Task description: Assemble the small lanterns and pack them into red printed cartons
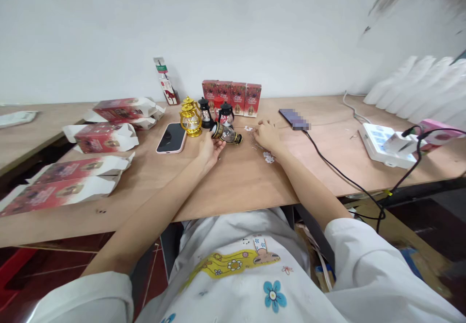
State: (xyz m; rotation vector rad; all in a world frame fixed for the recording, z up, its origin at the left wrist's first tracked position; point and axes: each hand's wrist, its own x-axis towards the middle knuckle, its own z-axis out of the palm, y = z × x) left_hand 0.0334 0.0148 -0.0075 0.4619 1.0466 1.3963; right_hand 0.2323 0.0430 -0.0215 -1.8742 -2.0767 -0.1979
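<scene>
My left hand is closed around the base of a small black-and-gold lantern, tipped on its side with its top pointing right. To the right, my right hand reaches down to the tabletop, its fingers bent together over several thin wire pieces. What those fingers pinch is too small to make out. A little pile of white paper bits lies just below this hand, and more white bits are beside its fingertips. Behind the held lantern stand gold lanterns, black lanterns and a red lantern.
Several red boxes stand near the wall. Open red cartons lie at the left. A pink-edged phone is by the lanterns; another phone trails a black cable to a white power strip.
</scene>
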